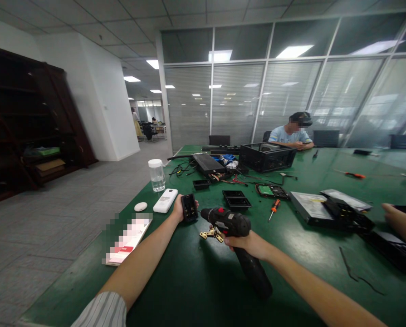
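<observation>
My left hand (178,209) is closed around a small black plastic box (189,208), its open side turned to me. In my right hand (252,244) is a black cordless drill (226,220), fingers wrapped round its grip. The drill's nose points left at the box; whether the bit touches it I cannot tell. Just below the drill's nose are several brass-coloured metal pieces (211,234). Beyond the drill, two black plastic trays (237,200) lie side by side, and another small black tray (201,184) sits farther off.
On the left are a clear jar (157,176), a white device (165,200) and a white disc (140,206). To the right lie an orange screwdriver (275,208) and a metal drive (311,209). Behind stands a black case (267,156). Another person's hand (405,222) is at far right.
</observation>
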A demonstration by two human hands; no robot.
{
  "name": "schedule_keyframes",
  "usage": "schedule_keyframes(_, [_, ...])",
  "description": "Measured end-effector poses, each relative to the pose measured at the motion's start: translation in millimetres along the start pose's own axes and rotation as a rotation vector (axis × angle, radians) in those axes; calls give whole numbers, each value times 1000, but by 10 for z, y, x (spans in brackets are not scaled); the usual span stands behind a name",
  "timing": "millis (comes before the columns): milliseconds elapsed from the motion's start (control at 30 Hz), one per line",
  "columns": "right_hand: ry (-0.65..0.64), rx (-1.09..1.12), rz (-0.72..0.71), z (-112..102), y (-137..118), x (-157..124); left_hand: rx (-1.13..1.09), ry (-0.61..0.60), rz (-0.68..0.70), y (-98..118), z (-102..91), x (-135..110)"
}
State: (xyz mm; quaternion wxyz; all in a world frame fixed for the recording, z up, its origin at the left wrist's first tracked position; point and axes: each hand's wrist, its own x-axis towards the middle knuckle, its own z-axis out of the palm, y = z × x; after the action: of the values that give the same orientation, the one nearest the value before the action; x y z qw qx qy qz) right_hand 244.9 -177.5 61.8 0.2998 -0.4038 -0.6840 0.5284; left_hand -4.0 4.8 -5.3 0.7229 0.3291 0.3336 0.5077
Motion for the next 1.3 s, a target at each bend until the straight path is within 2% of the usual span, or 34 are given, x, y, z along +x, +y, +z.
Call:
schedule_keyframes(133, [-3, 11, -1, 5, 15, -3, -39, 7, 25, -7, -3, 25])
schedule_keyframes(300, [3, -4, 18, 16, -21, -7, -116, 12, -33, -3, 3, 31])
schedule_keyframes(633, [24, 17, 23, 37, -69, -5, -58, -7, 25, 10, 38, -21])
schedule_keyframes(867, [-11, 34, 6, -4, 35, 16, -108, 5, -20, 16, 36, -16])
schedule_keyframes(1300, [18, 16, 5, 15, -28, -7, -109, 13, -13, 13, 40, -6])
